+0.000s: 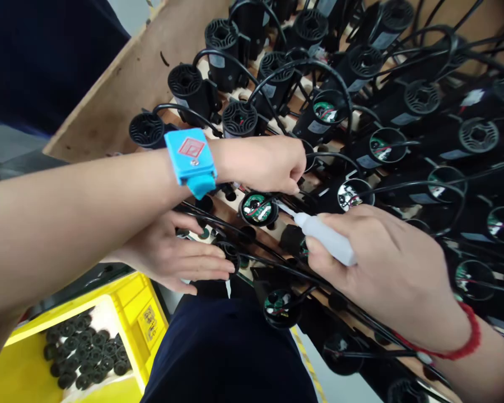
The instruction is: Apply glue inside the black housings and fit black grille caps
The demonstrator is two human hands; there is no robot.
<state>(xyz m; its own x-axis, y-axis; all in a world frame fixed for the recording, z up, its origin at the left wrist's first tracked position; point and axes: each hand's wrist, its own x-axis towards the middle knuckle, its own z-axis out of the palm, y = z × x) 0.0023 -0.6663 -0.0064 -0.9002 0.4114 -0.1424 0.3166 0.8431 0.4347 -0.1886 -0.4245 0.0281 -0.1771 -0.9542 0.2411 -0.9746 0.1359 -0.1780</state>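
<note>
My left hand [269, 165], with a blue wrist strap [191, 157], is closed in a fist just above an open black housing [241, 211]. What its curled fingers hold, if anything, is hidden. My right hand [382, 263], with a red bracelet, grips a small white squeeze bottle [330, 240]. The bottle's thin nozzle tilts toward the rim of that housing, where a green circuit board [258, 208] with a red wire shows. A black cable [277, 260] runs below it. Under my left forearm another person's hand [176, 254] lies with fingers spread beside a black round part [231, 254].
Many black cylindrical housings [185, 84] with looping cables stand in a wooden rack [121, 73]. Some are open with circuit boards showing. A yellow bin [136, 302] at lower left holds small black round parts [86, 358]. A person in dark clothing [42, 61] is at upper left.
</note>
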